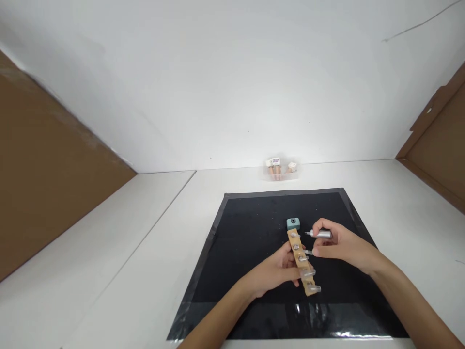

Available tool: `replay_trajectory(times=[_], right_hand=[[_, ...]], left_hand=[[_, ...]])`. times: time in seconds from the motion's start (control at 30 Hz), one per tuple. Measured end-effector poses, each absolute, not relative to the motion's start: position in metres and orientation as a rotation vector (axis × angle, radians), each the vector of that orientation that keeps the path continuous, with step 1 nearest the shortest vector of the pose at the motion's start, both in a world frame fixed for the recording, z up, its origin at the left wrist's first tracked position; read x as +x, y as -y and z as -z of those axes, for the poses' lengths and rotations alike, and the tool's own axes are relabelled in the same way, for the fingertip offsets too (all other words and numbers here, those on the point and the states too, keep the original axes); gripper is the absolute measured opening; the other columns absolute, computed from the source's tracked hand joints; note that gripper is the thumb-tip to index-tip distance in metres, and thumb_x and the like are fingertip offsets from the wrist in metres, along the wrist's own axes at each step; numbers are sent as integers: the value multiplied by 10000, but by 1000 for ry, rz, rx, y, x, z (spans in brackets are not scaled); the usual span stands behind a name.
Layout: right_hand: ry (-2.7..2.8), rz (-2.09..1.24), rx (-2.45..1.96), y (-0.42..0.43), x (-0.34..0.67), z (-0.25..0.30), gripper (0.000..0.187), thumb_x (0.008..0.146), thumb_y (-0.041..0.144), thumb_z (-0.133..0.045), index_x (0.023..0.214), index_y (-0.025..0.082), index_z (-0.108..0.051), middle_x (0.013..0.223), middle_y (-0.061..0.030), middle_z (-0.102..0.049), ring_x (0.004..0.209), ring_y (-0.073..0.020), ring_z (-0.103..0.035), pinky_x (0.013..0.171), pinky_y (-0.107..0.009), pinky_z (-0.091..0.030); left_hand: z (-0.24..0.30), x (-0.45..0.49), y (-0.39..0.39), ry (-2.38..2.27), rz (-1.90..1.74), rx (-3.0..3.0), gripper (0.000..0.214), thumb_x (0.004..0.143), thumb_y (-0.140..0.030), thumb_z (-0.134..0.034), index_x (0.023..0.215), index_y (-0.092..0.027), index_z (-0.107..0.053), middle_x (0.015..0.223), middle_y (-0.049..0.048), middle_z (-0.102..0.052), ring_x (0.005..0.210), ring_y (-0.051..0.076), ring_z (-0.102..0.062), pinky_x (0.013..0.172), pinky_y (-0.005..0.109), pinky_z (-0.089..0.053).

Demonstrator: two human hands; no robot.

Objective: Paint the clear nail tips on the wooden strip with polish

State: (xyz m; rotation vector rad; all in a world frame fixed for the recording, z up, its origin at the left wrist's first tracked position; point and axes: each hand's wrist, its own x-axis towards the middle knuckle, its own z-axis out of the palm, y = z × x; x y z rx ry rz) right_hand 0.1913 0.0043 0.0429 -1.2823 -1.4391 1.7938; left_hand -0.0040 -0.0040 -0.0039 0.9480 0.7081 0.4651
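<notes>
My left hand [282, 270] is closed round a narrow tan strip [302, 261], which tilts with its far end up and to the left. Several clear plastic pegs [308, 273] stick out from it in a row. In my right hand [332, 241], a small screwdriver [321, 234] with a silver handle lies between the fingers, its thin tip pointing left at the strip. My right thumb also touches one clear peg near the strip's middle. Just beyond the strip's far end sits a small teal block [293, 223] with a black ring on it.
A black mat [254, 228] with taped edges lies on the white table [145, 261]. Behind it, a clear tray [286, 176] holds several tan pieces with white tops. Brown cardboard panels [54, 169] stand at left and right, and a white wall rises at the back.
</notes>
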Motion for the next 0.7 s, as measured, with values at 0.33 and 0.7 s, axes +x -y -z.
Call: replay_trajectory(times=[0.33,0.7], right_hand=[[1283,-1920,-1227,-11,186,-29,363,633,336,-753,811,194,-470,625,49,-566,578,-102,-452,535,-238,-269],[1282,-1907,-1242,-8,181,-26,293,680,309,-707,805,189,-471,645,30,-608,592,-104,-469,523,-234,-261]], left_hand=[[0,0,5,-713,-477,819,411,656,-254,-588,1050,-166,-507,836,57,-621,672,131,-563,522,221,-381],[-2,2,8,-692,-446,880,444,692,-349,-565,1091,-178,-468,876,64,-570,742,158,-568,518,227,-405]])
